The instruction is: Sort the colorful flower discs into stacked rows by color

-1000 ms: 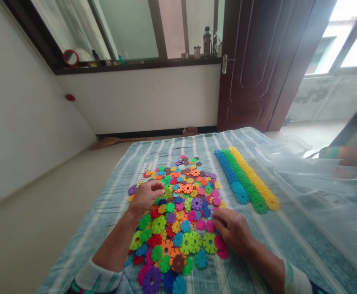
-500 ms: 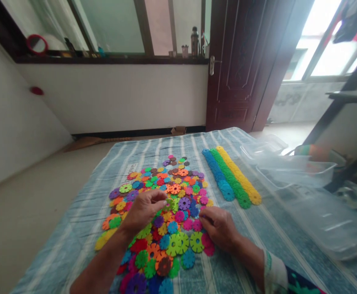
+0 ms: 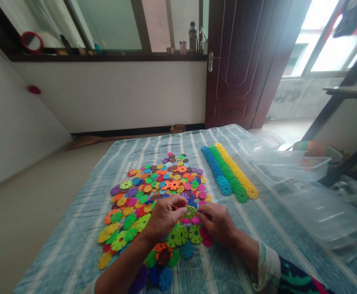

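Observation:
A lime-green notched plastic disc (image 3: 190,212) is held up between my two hands, above the pile. My left hand (image 3: 168,214) pinches its left edge, and my right hand (image 3: 217,222) has its fingertips closed at the right edge. Underneath spreads a loose pile of snowflake discs (image 3: 141,222) in many colours, partly hidden by my hands and left forearm. Several lime-green discs (image 3: 195,234) lie just below my hands. Right of the pile, three long overlapping rows lie side by side: blue discs (image 3: 216,171), green discs (image 3: 229,175) and yellow discs (image 3: 237,172).
Everything lies on a blue striped cloth (image 3: 83,212). Clear plastic containers (image 3: 300,167) and a clear lid or box (image 3: 328,220) stand at the right edge. Behind are a white wall, a dark red door (image 3: 236,65) and a window ledge (image 3: 111,57) with small items.
My left hand has moved right with the lime-green disc, bringing it to my right hand. My right fingertips now meet the disc's edge. The view has shifted slightly.

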{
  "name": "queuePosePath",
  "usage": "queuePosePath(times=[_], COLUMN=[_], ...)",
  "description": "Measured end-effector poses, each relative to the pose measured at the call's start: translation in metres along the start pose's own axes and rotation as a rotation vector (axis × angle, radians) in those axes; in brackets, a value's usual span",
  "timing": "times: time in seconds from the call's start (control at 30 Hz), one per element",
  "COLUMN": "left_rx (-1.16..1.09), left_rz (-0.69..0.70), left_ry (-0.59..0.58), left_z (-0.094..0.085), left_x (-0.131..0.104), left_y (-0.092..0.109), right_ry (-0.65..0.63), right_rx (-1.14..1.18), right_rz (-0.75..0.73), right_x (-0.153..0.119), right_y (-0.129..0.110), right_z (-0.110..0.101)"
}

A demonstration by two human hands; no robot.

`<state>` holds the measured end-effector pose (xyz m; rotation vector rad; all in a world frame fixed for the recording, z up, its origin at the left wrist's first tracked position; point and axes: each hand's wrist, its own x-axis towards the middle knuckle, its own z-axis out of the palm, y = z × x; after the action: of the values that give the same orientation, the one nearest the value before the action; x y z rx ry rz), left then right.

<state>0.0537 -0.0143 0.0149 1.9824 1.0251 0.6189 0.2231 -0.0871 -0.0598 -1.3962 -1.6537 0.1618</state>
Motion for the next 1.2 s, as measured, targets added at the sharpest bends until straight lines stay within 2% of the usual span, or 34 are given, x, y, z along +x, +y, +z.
queuePosePath(times=[0.2, 0.3, 0.37, 0.47, 0.6, 0.73, 0.87, 1.0, 1.13, 1.2], left_rx=[0.044, 0.067, 0.077, 0.089, 0.037, 0.022, 0.033, 0.011, -0.050, -0.089], left_rz=[0.016, 0.031, 0.046, 0.081, 0.162, 0.264, 0.266, 0.238, 0.218, 0.219], left_ry=[-0.050, -0.036, 0.018, 0.086, 0.005, -0.131, -0.174, -0.163, -0.159, -0.163], left_z=[0.003, 0.000, -0.002, 0.000, 0.025, 0.065, 0.095, 0.111, 0.117, 0.118], left_x=[-0.002, -0.001, 0.003, 0.017, 0.045, 0.072, 0.093, 0.099, 0.093, 0.087], left_y=[0.002, 0.001, 0.003, 0.012, 0.033, 0.052, 0.059, 0.057, 0.052, 0.049], right_ry=[-0.012, 0.008, 0.028, 0.029, -0.026, -0.103, -0.086, 0.027, 0.212, 0.242], right_rx=[-0.020, -0.055, -0.117, -0.239, -0.348, -0.365, -0.384, -0.466, -0.547, -0.530], right_rz=[-0.004, -0.045, -0.104, -0.281, -0.521, -0.606, -0.494, -0.315, 0.076, 0.276], right_x=[-0.001, -0.001, 0.000, 0.001, -0.002, -0.006, -0.009, -0.014, -0.018, -0.017], right_y=[0.001, 0.000, -0.001, -0.007, -0.017, -0.021, -0.021, -0.012, 0.013, 0.025], right_z=[0.002, 0.001, 0.000, 0.000, 0.003, 0.000, -0.020, -0.055, -0.088, -0.096])
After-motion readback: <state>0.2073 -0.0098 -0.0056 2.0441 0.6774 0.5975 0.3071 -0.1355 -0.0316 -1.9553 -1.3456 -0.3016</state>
